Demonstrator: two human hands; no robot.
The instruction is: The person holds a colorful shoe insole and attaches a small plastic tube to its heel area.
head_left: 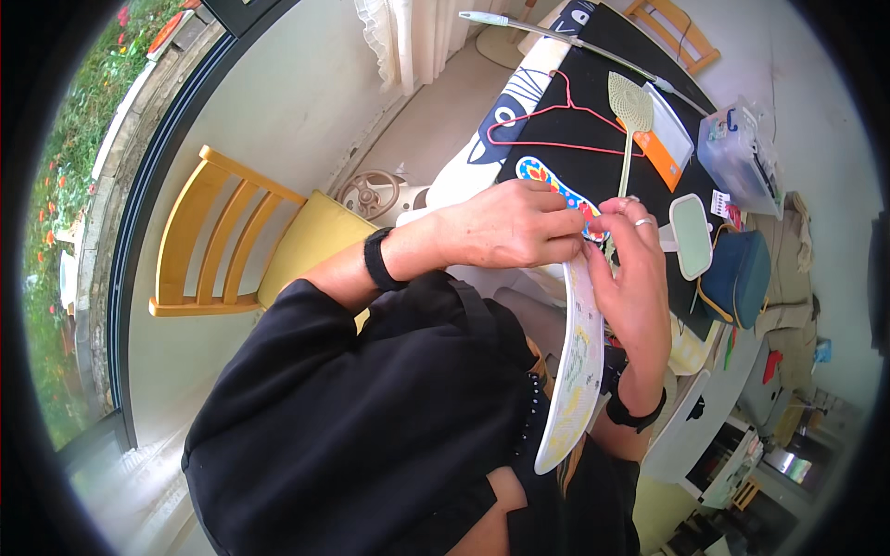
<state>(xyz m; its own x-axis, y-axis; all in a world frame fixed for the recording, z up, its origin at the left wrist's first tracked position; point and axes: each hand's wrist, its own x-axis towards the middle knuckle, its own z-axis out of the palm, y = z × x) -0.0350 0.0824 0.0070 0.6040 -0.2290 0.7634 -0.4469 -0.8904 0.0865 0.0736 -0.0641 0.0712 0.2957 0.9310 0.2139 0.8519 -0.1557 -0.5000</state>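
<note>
My left hand (pixel 515 222) and my right hand (pixel 634 273) meet over the near edge of a dark table, fingers closed in a pinch. Between them is a patterned insole (pixel 545 174) in blue, red, yellow and white, its far end sticking out beyond my left knuckles. A long, curved white piece (pixel 576 371) with pale yellow markings, shaped like another insole, hangs from my fingers toward my body. Where the two pieces meet, my fingers cover them. A pale green fly swatter (pixel 631 102) lies just past my right fingers, its handle running toward them.
On the black tablecloth (pixel 593 69) lie a red hanger (pixel 556 144), an orange-and-white packet (pixel 660 153) and a long rod (pixel 630 63). To the right stand a mirror (pixel 691 236), a blue bag (pixel 735 278) and a clear plastic box (pixel 739 157). A wooden chair (pixel 227 232) stands left.
</note>
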